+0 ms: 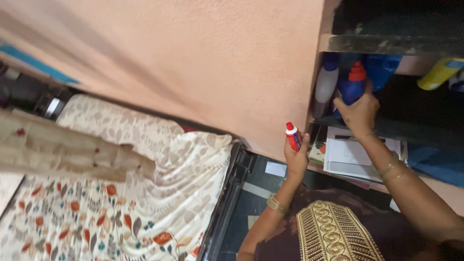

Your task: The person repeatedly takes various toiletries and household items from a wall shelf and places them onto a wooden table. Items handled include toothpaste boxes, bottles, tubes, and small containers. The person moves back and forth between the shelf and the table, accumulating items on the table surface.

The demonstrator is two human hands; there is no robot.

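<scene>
— What sort of place is this?

— A home, a bedroom by the look of it; a bed (96, 212) fills the lower left, spread with a cream sheet printed with red and blue leaves, and a pillow (111, 121) in a pale leaf pattern lies at its head.

— Anything else that says so?

— A plain peach plastered wall (203, 58) runs beside the bed; a niche with shelves (386, 44) is let into it, stocked with household bottles (326, 82) in white, blue and yellow; papers and booklets (353, 154) are stacked on the lower shelf; a folded cloth (58, 145) lies across the bed.
</scene>
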